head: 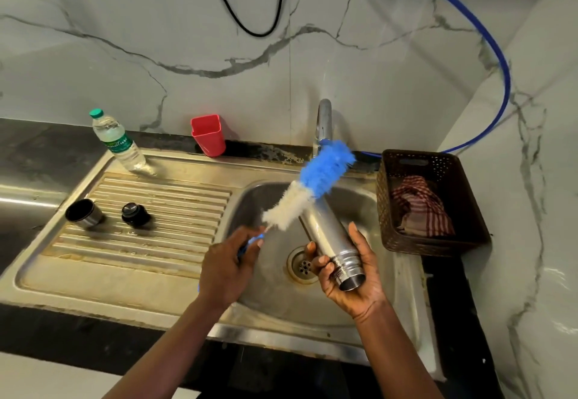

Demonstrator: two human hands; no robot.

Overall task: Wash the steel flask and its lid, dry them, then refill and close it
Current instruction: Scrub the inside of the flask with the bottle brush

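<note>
**Steel sink under a marble wall: brush in one hand, flask in the other**

Over the basin [256,198] at centre frame, the right hand [353,276] wraps the steel flask [328,232] near its threaded mouth. Its fingers [322,263] curl beneath and the thumb lies along the side. The flask tilts, its open mouth toward the lower right. The left hand [228,270] closes its fingers round the blue handle of a bottle brush [309,186], whose bristles cross the flask's far end, outside it. At centre left, the steel cup lid [83,213] and black stopper [135,214] stand apart on the drainboard [175,211].
</note>
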